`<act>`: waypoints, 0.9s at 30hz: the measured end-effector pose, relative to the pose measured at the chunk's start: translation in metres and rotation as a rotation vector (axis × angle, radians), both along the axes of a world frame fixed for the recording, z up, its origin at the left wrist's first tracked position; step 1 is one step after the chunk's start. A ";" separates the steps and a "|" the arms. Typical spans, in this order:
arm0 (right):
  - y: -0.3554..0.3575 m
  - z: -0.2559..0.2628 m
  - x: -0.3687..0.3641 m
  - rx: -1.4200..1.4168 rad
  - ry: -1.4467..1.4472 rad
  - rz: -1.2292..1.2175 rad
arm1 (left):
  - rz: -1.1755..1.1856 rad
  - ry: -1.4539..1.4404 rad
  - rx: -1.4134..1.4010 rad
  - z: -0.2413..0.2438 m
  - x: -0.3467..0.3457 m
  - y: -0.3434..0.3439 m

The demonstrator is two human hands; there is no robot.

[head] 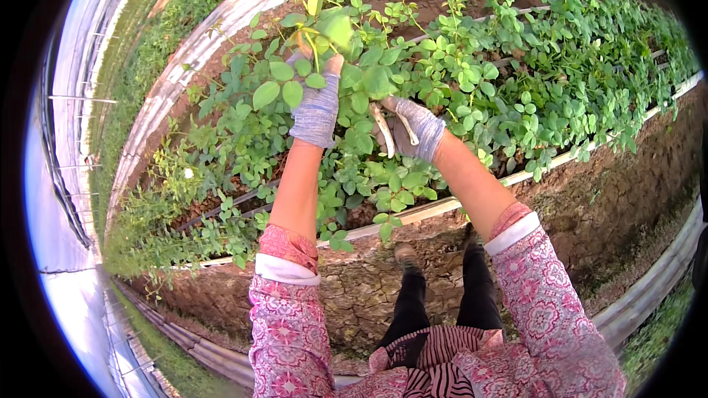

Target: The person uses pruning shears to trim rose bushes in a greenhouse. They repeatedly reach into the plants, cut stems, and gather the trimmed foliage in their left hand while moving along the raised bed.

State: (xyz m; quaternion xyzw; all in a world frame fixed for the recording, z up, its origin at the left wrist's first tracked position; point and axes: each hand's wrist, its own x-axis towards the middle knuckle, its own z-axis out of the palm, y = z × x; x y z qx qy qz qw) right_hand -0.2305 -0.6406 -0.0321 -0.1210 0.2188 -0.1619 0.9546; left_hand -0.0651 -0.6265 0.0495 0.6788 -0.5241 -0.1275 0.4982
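My left hand (316,100), in a grey knit glove with bare fingertips, grips a young leafy rose stem (315,48) at the upper middle of the view. Leaves cover part of its fingers. To the right and slightly lower, my right hand (423,126) wears a matching glove and holds pruning shears (381,128) by their pale handles. The shears' blades are hidden behind leaves, so what lies between them cannot be seen. Both hands are among the upper foliage of the rose bushes (467,80).
A pale rail (426,211) runs along the bed's near edge. Below it my shoes (406,254) stand on cracked soil (354,282). Thin dark irrigation pipes (243,198) cross the bed at left. Pale sheeting (166,74) borders the far side; a white bloom (188,173) shows at left.
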 end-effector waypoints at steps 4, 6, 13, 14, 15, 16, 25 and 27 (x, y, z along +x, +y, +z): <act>0.023 -0.013 -0.005 0.001 -0.039 0.063 | -0.028 0.400 0.040 0.009 -0.012 -0.007; 0.030 -0.012 -0.025 -0.077 0.040 0.046 | -0.018 0.726 -0.054 0.026 -0.019 0.008; 0.035 -0.003 -0.054 -0.365 0.443 -0.228 | 0.085 0.916 -0.021 0.022 0.003 0.145; 0.027 -0.002 -0.052 -0.313 0.432 -0.234 | 0.064 0.912 0.006 0.011 0.004 0.166; 0.018 -0.001 -0.049 -0.260 0.421 -0.239 | 0.117 0.948 0.046 0.005 0.001 0.182; 0.009 0.000 -0.046 -0.236 0.422 -0.242 | 0.168 0.983 0.088 0.000 -0.005 0.196; -0.048 -0.015 -0.010 -0.063 0.344 -0.166 | 0.243 0.997 0.692 0.004 -0.091 0.297; -0.054 -0.015 0.000 -0.039 0.348 -0.178 | 0.207 0.950 0.734 -0.007 -0.082 0.318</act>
